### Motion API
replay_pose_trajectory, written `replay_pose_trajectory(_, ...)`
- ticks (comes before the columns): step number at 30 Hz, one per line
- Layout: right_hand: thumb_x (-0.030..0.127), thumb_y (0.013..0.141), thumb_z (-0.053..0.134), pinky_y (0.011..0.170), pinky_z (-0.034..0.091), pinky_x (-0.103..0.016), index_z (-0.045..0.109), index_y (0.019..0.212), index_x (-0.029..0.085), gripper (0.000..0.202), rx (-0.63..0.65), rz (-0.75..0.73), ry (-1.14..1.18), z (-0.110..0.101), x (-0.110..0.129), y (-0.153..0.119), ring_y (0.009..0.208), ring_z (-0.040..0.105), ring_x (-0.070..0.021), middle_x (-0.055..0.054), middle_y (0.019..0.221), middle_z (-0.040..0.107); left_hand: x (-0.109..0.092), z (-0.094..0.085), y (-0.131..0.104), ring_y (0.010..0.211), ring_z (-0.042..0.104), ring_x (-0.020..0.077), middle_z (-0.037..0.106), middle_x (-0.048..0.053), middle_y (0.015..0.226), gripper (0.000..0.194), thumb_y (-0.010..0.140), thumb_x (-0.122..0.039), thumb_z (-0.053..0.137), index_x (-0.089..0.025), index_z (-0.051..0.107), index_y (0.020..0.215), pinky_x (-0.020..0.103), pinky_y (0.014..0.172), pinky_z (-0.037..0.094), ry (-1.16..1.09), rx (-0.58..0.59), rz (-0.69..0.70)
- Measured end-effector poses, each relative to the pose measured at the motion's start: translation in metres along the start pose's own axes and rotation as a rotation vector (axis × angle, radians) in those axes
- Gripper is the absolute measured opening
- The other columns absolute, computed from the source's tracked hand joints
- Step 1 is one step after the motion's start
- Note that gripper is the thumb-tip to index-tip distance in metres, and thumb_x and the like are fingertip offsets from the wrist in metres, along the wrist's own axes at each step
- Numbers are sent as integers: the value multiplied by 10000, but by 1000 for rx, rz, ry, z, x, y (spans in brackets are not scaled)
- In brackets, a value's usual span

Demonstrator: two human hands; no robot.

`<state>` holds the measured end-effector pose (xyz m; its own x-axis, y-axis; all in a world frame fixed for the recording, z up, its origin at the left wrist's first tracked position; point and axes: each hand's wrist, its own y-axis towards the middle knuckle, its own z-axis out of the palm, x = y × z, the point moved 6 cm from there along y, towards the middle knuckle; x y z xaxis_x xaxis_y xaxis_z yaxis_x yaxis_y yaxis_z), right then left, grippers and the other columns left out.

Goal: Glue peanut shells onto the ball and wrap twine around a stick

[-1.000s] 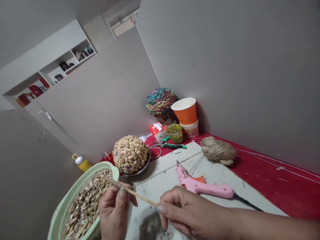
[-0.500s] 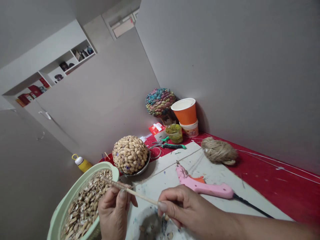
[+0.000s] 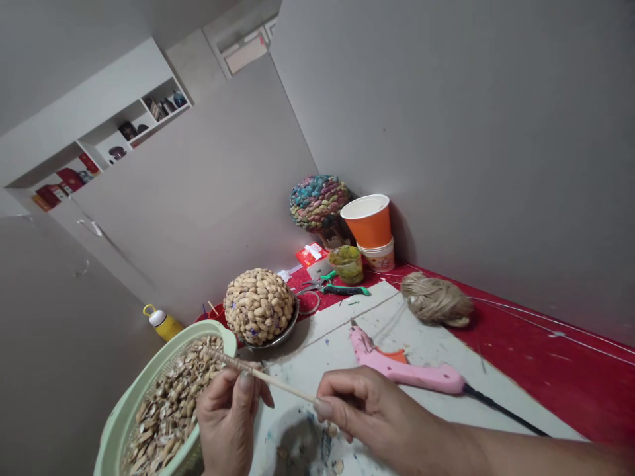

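A thin wooden stick (image 3: 278, 384), its far end wrapped in twine, runs between both my hands. My left hand (image 3: 229, 416) pinches the wrapped end over a pale green basket (image 3: 129, 403) full of nut shells. The bare end is gripped by my right hand (image 3: 370, 413), above a paint-stained grey board (image 3: 342, 344). A strand of twine leads over the board from a jute twine ball (image 3: 436, 299) toward the stick. A pink glue gun (image 3: 397, 369) lies on the board just beyond my right hand.
A shell-covered ball (image 3: 258, 305) sits in a metal bowl behind the basket. Pliers (image 3: 337, 288), an orange cup (image 3: 368, 221), a small tub, a green jar (image 3: 347, 262) and a coloured ball (image 3: 317, 200) crowd the wall corner on the red tabletop (image 3: 536, 357).
My hands shifted slightly on the stick, the right one drawing a little lower; the stick stays between them. Nothing else moved.
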<state>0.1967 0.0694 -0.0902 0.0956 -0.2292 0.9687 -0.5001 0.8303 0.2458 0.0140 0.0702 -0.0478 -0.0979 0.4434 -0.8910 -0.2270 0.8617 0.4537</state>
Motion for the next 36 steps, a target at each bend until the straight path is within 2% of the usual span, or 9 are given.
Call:
replay_pose_trajectory(4,487,865,536,521,297,-233,540,714,155,365,57,79,43,3,-2,-1,548,398,-112,34,572,440,0,-1,0,440,440,104,540,-12,479,344,706,-450,757,-161,626,574,227,443,416,3,1,9)
replay_pose_trajectory(8,386,802,658,554,308,-222,570,796,167,235,-50,-1,37,-3,-1,1,612,400,-113,41,654,458,2,-1,0,453,460,109,521,-19,468,353,715,-437,755,-164,603,548,228,458,427,5,-11,11)
replay_pose_trajectory(11,345,834,615,559,311,-232,533,722,168,225,-77,-15,3,-4,-2,1,615,417,-119,34,634,464,3,0,0,458,470,109,532,-14,473,346,729,-425,747,-161,610,552,226,465,433,-4,8,8)
replay_pose_trajectory(17,453,876,510,503,292,-231,504,672,168,351,16,15,-22,2,1,-2,536,392,-115,33,553,425,4,-1,-2,436,449,92,597,1,518,274,722,-416,758,-152,692,685,211,440,423,-56,32,-12)
replay_pose_trajectory(21,474,882,486,491,292,-226,551,725,153,363,77,89,4,5,-3,-2,511,385,-110,28,547,449,5,-1,-2,437,448,88,586,0,512,290,711,-408,769,-151,665,624,206,442,423,-73,36,-24)
replay_pose_trajectory(24,402,824,607,528,296,-219,569,795,156,250,-1,28,22,1,-4,1,583,394,-111,33,634,461,5,-2,-1,450,459,98,565,-3,511,307,715,-416,762,-150,652,605,214,448,431,-30,6,-11)
replay_pose_trajectory(27,349,824,615,540,296,-224,550,763,165,205,-70,-6,3,-2,-4,1,598,388,-113,40,635,442,4,-1,0,460,474,107,556,-4,509,316,717,-428,755,-152,648,605,222,455,440,-4,-4,12)
replay_pose_trajectory(32,381,888,523,518,271,-234,479,672,178,300,-62,-45,-70,-2,0,-1,576,356,-114,40,596,393,5,-2,-1,449,479,107,566,-5,501,299,715,-426,757,-152,667,637,221,447,441,-2,2,9)
replay_pose_trajectory(36,480,889,491,497,283,-232,471,669,180,373,10,-9,-26,2,0,-2,534,370,-113,38,556,403,6,-2,-2,433,465,91,605,-1,523,260,714,-411,765,-157,711,733,208,439,435,-44,16,-19)
